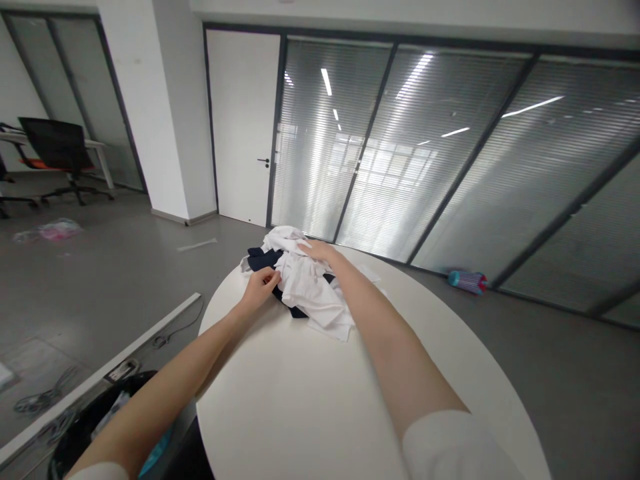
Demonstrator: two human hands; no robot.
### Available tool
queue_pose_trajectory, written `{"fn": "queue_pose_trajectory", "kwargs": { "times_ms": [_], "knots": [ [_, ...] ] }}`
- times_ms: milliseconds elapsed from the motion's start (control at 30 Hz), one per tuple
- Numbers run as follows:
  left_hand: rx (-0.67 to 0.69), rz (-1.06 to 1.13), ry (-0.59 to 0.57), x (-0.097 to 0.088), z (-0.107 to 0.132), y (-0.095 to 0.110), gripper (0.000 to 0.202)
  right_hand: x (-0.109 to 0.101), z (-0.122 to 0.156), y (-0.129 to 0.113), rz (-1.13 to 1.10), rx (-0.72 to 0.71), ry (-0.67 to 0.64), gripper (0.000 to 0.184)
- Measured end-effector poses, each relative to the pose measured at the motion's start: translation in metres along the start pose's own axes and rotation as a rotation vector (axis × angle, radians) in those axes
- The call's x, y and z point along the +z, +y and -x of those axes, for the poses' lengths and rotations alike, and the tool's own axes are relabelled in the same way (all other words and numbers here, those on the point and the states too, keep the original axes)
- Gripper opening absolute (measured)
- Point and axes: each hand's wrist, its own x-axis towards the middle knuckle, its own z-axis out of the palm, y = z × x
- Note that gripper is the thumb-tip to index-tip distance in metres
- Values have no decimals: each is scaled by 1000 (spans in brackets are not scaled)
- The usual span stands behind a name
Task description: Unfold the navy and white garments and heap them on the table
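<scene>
A smooth, round white table (pixel 310 387) bears, near its far edge, a crumpled white fabric heap (pixel 311 285) stretching toward the table's middle, over dark navy cloth (pixel 264 260). The right hand (pixel 318 250) lies atop; the left hand (pixel 262 285), fingers curled, meets its left side; either's grip: cannot tell.

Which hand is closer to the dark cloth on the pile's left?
Left. The left hand is at the near edge of the dark cloth; the right hand is farther off, on the white cloth.
</scene>
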Motion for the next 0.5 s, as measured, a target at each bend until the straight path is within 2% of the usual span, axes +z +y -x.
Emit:
{"fn": "queue_pose_trajectory", "kwargs": {
  "times_ms": [100,167,233,333,433,500],
  "knots": [
    [52,-69,45,0,2,3,36,-19,12,7,26,-32,204,69],
    [103,-128,149,-5,-1,5,31,-27,30,24,10,-7,386,67],
    [123,-193,280,-16,-10,6,31,-26,57,50,-49,100,480,67],
    [23,-255,381,-33,-38,5,49,-5,106,95,-213,387,447,79],
    [-78,-240,298,-39,-78,3,56,33,153,126,-284,535,401,85],
    [-77,-232,236,-33,-106,5,62,60,176,135,-278,576,397,83]
  ]
}}
